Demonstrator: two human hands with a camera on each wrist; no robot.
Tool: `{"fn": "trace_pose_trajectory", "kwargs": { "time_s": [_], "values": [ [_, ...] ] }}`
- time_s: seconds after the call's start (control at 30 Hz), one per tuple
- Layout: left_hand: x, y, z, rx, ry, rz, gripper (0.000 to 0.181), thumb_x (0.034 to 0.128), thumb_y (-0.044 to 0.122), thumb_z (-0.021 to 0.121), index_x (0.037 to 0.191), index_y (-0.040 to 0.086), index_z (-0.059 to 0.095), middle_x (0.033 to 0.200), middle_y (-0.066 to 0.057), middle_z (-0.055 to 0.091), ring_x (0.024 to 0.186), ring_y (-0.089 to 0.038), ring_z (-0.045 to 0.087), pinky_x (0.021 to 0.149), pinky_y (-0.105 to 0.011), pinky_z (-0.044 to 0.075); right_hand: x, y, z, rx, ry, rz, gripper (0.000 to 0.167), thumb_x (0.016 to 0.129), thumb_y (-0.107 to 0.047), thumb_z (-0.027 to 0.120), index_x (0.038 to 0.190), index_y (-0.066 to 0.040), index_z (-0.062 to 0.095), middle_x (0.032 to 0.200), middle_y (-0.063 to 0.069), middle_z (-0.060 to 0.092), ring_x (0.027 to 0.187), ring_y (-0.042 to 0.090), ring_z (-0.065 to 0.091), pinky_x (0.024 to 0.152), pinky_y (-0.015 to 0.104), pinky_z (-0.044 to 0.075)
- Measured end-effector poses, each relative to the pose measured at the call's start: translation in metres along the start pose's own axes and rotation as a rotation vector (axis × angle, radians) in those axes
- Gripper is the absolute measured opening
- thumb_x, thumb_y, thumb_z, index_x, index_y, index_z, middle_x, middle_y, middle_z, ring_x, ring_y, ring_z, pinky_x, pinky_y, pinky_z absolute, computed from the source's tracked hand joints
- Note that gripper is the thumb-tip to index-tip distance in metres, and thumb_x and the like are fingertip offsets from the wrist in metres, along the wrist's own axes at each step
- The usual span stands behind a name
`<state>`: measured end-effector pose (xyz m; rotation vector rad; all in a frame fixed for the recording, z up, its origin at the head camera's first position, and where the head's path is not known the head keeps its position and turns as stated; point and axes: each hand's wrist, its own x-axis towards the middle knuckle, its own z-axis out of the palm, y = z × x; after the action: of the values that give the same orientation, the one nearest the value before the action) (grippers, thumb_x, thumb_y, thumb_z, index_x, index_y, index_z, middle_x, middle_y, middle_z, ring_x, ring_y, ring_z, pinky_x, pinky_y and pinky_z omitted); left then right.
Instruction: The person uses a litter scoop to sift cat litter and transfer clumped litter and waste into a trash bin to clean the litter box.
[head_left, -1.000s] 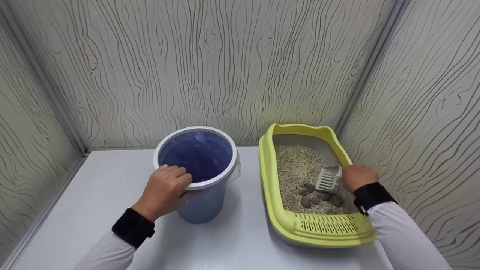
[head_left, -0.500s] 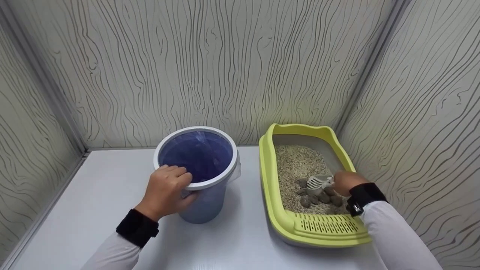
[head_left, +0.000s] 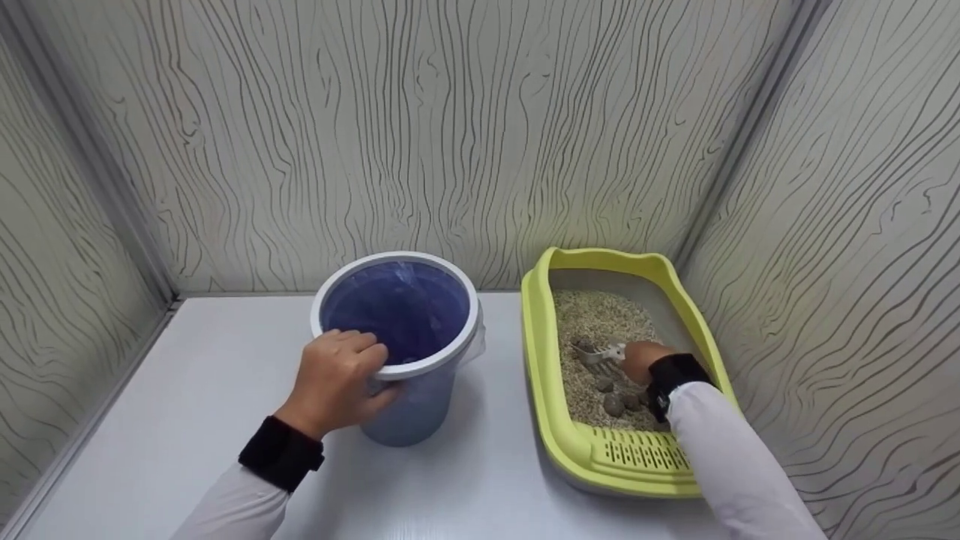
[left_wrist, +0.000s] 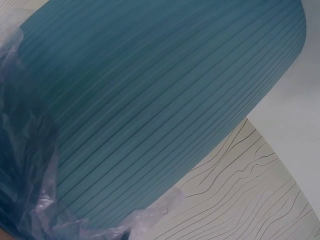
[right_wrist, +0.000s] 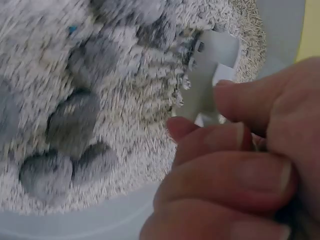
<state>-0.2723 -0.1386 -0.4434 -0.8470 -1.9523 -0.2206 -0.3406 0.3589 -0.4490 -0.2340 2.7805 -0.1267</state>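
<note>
My left hand (head_left: pixel 337 382) grips the white rim of a blue bucket (head_left: pixel 409 416) lined with a clear bag; the left wrist view shows the bucket's ribbed side (left_wrist: pixel 165 100) and some of the bag (left_wrist: pixel 45 195). With fingers curled round its handle, my right hand (head_left: pixel 646 361) holds a pale slotted scoop (head_left: pixel 598 355) low in the litter (head_left: pixel 600 311) of a yellow-rimmed tray (head_left: pixel 551 409). Dark round clumps (head_left: pixel 614 406) lie nearer the tray's front. In the right wrist view the hand (right_wrist: pixel 235 160) pinches the scoop (right_wrist: pixel 205 80), whose blade is partly sunk in litter.
Bucket and tray stand side by side on a white table (head_left: pixel 225 345), with a gap between them. A wood-patterned wall (head_left: pixel 420 150) rises behind, and further panels close in the left and right sides. The bag overhangs the bucket's right side.
My right hand has moved left and lower with the scoop, which has gone from above the clumps into the litter at the tray's left part. My left hand remains on the bucket rim.
</note>
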Motion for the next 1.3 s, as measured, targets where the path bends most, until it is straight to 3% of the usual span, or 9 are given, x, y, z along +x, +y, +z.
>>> {"fn": "trace_pose_trajectory", "kwargs": {
  "time_s": [0.17,0.3,0.4,0.57,0.7,0.8,0.93,1.07,1.3],
  "values": [
    [0.0,0.0,0.001,-0.002,-0.016,-0.01,0.051,0.0704,0.054,0.083,0.068,0.018,0.048,0.062,0.004,0.049,0.055,-0.017,0.052,0.053,-0.035,0.04,0.009,-0.001,0.002,0.008,-0.017,0.011,0.033,0.105,-0.014,0.05,0.074,-0.004,0.056,0.071,0.004,0.046,0.064,0.018,0.041,0.067,0.033,0.04],
    [-0.001,-0.002,0.0,-0.003,-0.017,-0.011,0.049,0.0703,0.052,0.084,0.068,0.018,0.049,0.062,0.004,0.049,0.055,-0.017,0.052,0.052,-0.035,0.04,0.008,0.0,-0.001,0.003,0.001,0.02,0.03,0.106,-0.017,0.049,0.091,0.005,0.062,0.077,0.01,0.056,0.068,0.022,0.048,0.074,0.039,0.046],
    [-0.001,-0.003,0.0,-0.003,-0.01,-0.01,0.048,0.0699,0.051,0.084,0.069,0.018,0.049,0.062,0.004,0.049,0.055,-0.017,0.052,0.052,-0.035,0.04,0.001,0.004,-0.004,0.039,0.053,0.031,0.031,0.106,-0.018,0.049,0.099,0.009,0.062,0.08,0.011,0.058,0.069,0.023,0.052,0.074,0.041,0.048],
    [-0.001,-0.002,-0.001,-0.004,-0.011,-0.006,0.049,0.0695,0.051,0.084,0.069,0.018,0.048,0.062,0.004,0.048,0.055,-0.017,0.051,0.052,-0.035,0.04,-0.016,0.009,-0.009,0.124,0.157,0.005,0.03,0.106,-0.016,0.048,0.089,0.005,0.058,0.07,0.006,0.05,0.062,0.021,0.052,0.066,0.039,0.048],
    [0.0,-0.001,-0.001,-0.006,0.0,-0.003,0.049,0.0688,0.051,0.084,0.068,0.018,0.048,0.062,0.004,0.048,0.054,-0.016,0.051,0.051,-0.034,0.039,-0.032,0.012,-0.013,0.158,0.227,-0.027,0.031,0.107,-0.017,0.046,0.096,0.01,0.057,0.073,0.007,0.051,0.066,0.024,0.056,0.07,0.045,0.052],
    [0.0,-0.001,0.0,-0.005,0.002,-0.005,0.049,0.0694,0.053,0.084,0.068,0.018,0.048,0.062,0.004,0.048,0.055,-0.017,0.05,0.052,-0.034,0.038,-0.041,0.014,-0.015,0.199,0.285,-0.02,0.03,0.108,-0.02,0.046,0.092,0.004,0.056,0.073,0.006,0.048,0.067,0.024,0.055,0.072,0.045,0.051],
    [0.0,0.0,0.0,-0.004,0.001,-0.005,0.05,0.0703,0.053,0.084,0.068,0.018,0.049,0.062,0.004,0.049,0.055,-0.016,0.051,0.052,-0.034,0.038,-0.047,0.016,-0.014,0.257,0.346,-0.007,0.028,0.108,-0.021,0.046,0.085,-0.006,0.052,0.069,0.001,0.042,0.059,0.018,0.047,0.063,0.038,0.045],
    [0.001,0.0,0.0,-0.009,0.007,-0.005,0.051,0.0701,0.054,0.084,0.067,0.018,0.048,0.061,0.005,0.048,0.055,-0.016,0.051,0.051,-0.034,0.039,-0.049,0.017,-0.009,0.301,0.402,0.007,0.024,0.108,-0.021,0.047,0.091,-0.005,0.053,0.069,0.0,0.044,0.057,0.016,0.045,0.057,0.034,0.042],
    [0.0,-0.002,0.002,-0.011,0.013,-0.01,0.053,0.0693,0.056,0.083,0.066,0.018,0.047,0.06,0.005,0.047,0.053,-0.017,0.051,0.051,-0.035,0.04,-0.049,0.014,-0.01,0.326,0.489,0.027,0.027,0.109,-0.021,0.045,0.11,0.004,0.054,0.077,0.006,0.05,0.062,0.019,0.051,0.06,0.036,0.043]
  ]
}}
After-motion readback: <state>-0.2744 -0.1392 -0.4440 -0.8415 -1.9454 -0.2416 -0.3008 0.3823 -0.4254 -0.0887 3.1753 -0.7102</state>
